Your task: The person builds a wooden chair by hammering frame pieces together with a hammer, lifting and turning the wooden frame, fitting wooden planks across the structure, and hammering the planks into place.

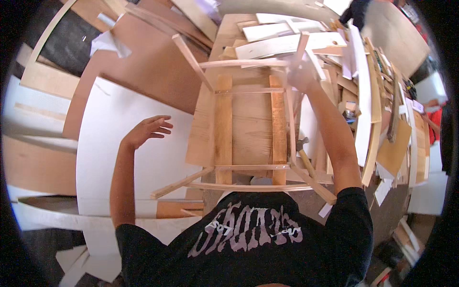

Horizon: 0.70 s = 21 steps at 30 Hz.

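The left hand hangs empty at nine o'clock, fingers apart; toward two, the right hand (blurred, grip unclear) should firmly steady the wooden leg frame.

The desk has a plywood top with visible grain. Two brown battens lie lengthwise on it, roughly parallel and apart. A pale wooden frame is positioned over the battens, legs splayed; exact contact points cannot be determined. White strips overlap at the far end.
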### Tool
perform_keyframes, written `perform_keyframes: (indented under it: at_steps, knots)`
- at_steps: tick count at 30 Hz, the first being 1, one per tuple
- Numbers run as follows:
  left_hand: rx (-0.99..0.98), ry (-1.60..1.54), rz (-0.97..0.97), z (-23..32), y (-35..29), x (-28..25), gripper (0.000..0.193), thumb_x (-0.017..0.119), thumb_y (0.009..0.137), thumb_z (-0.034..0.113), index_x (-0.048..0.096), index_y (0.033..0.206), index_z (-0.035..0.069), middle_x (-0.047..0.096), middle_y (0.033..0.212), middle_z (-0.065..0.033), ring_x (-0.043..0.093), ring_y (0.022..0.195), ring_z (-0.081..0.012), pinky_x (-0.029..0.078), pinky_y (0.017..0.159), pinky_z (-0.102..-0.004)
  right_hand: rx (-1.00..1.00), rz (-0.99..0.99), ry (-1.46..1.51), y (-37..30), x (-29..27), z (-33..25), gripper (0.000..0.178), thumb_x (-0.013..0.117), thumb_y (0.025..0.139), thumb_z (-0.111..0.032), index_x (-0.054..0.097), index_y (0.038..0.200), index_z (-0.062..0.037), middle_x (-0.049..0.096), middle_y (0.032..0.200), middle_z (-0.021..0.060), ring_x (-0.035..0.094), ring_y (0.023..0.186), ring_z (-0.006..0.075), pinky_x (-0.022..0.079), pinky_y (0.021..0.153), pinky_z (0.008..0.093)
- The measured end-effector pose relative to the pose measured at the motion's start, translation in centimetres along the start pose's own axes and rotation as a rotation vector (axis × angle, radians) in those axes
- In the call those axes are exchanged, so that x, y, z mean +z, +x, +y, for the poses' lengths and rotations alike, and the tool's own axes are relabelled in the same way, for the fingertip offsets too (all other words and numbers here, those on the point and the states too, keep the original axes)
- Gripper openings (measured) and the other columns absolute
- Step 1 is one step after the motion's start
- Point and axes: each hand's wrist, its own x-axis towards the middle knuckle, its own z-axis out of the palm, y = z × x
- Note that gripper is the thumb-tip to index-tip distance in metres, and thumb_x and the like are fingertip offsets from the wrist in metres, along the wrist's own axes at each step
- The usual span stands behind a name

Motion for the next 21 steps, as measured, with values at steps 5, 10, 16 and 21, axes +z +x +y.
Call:
perform_keyframes:
  at_steps: [5, 10, 16, 21]
  knots:
    - [0.354, -0.596, 0.497, -11.9, -5.0, 4.6, 0.055, 0.04, 0.101, 0.042, 0.044, 0.139, 0.001, 0.06, 0.123, -0.0167, 0.057, 0.115, -0.0257, 0.044, 0.098, -0.0402, 0.262, -0.064, 0.434, 1.0, 1.2, 0.6, 0.043, 0.052, 0.092, -0.05, 0.053, 0.099, -0.008, 0.057, 0.093, 0.0133, 0.059, 0.084, 0.0259, 0.048, 0.072, 0.0364]
    - [0.299, -0.753, 0.833, -19.3, -5.6, 17.7, 0.048, 0.046, 0.1, 0.034, 0.047, 0.135, 0.001, 0.058, 0.124, -0.0126, 0.054, 0.118, -0.0254, 0.044, 0.098, -0.043, 0.213, 0.016, -0.101, -6.1, 3.0, -3.2, 0.07, 0.05, 0.092, -0.056, 0.034, 0.141, -0.0076, 0.057, 0.125, 0.0232, 0.06, 0.108, 0.0311, 0.047, 0.08, 0.0363]
    - [0.427, -0.888, 0.866, -18.7, -4.1, 24.8, 0.042, 0.051, 0.1, 0.026, 0.048, 0.131, -0.001, 0.056, 0.12, -0.0114, 0.055, 0.113, -0.0225, 0.046, 0.098, -0.0395, -0.06, 0.161, -0.463, -18.1, -0.4, -5.0, 0.046, 0.044, 0.1, -0.036, 0.047, 0.139, -0.0113, 0.058, 0.126, 0.0054, 0.057, 0.104, 0.0165, 0.042, 0.087, 0.0299]
    - [0.349, -0.476, 0.959, -17.3, -3.9, 22.7, 0.034, 0.055, 0.098, 0.012, 0.05, 0.127, -0.004, 0.056, 0.119, -0.012, 0.054, 0.112, -0.02, 0.047, 0.096, -0.0351, -0.336, 0.369, -0.025, -31.4, 1.0, 0.3, 0.053, 0.038, 0.099, -0.047, 0.053, 0.133, -0.0098, 0.061, 0.12, 0.0057, 0.057, 0.1, 0.0197, 0.039, 0.09, 0.0337]
